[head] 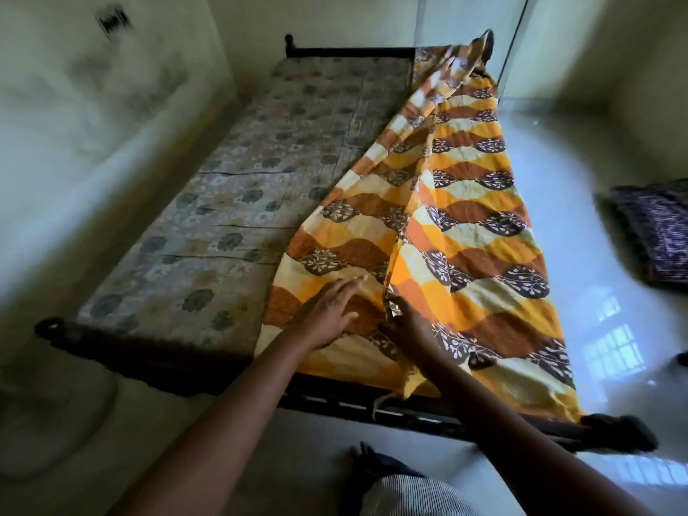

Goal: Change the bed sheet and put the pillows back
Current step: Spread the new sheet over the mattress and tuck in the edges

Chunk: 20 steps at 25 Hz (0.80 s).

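An orange, yellow and brown patterned bed sheet lies folded lengthwise over the right half of the bed. The left half shows the bare grey floral mattress in a dark wooden frame. My left hand lies flat on the sheet near the foot of the bed, fingers straight. Just to its right, my right hand pinches the sheet's folded edge. A dark purple patterned pillow lies on the floor at the right.
A pale wall runs close along the bed's left side. Glossy white floor lies open to the right of the bed and between me and the footboard. A pale rounded object sits at the lower left.
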{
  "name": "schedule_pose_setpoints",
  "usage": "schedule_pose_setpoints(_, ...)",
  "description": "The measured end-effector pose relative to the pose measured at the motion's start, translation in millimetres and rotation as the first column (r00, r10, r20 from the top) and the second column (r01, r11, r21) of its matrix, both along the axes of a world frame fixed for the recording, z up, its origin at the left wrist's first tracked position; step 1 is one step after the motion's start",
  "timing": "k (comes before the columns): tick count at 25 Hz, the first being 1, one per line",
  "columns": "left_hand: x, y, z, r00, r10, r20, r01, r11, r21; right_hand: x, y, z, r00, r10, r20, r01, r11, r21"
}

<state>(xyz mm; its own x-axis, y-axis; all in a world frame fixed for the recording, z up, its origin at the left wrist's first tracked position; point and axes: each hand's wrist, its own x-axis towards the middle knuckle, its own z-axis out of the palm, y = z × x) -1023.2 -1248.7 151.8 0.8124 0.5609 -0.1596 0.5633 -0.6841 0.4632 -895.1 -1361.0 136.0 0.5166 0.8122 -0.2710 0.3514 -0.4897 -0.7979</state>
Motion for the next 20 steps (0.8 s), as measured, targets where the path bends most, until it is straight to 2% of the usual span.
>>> schedule_pose_setpoints(3,10,47,2,0.977,-0.207,-0.043,0.211,0.938,0.277,-8,33,0,0.981,0.146,0.126,-0.136,0.987,-0.084)
schedule_pose_setpoints(5,20,79,-1,0.929,-0.334,-0.158,0.369,0.858,0.357,-14,53,-1,0.972,0.192,0.135,-0.177,0.977,-0.116)
schedule_pose_setpoints(8,36,123,-18,0.784,-0.522,-0.335,0.62,0.686,0.382,-25,82,-7,0.975,0.186,0.121,-0.177,0.981,-0.079)
schedule_pose_setpoints(10,40,149,-28,0.686,-0.608,-0.399,0.727,0.576,0.373,-32,96,-9,0.983,0.163,0.088,-0.158,0.986,-0.062)
schedule_pose_setpoints(14,52,202,-41,0.573,-0.675,-0.465,0.82,0.471,0.326,-35,114,9,0.979,0.172,0.114,-0.155,0.978,-0.142)
schedule_pose_setpoints(16,58,233,-54,0.571,-0.658,-0.491,0.818,0.506,0.273,-41,121,17,0.967,0.133,0.219,-0.083,0.971,-0.222)
schedule_pose_setpoints(17,57,249,-61,0.62,-0.624,-0.475,0.775,0.583,0.246,-46,124,18,0.955,0.072,0.288,0.0,0.97,-0.241)
schedule_pose_setpoints(19,48,276,-69,0.695,-0.569,-0.441,0.692,0.695,0.194,-64,136,13,0.923,-0.093,0.372,0.192,0.952,-0.239)
schedule_pose_setpoints(20,41,285,-69,0.697,-0.58,-0.421,0.694,0.693,0.195,-76,145,7,0.907,-0.215,0.362,0.307,0.926,-0.219)
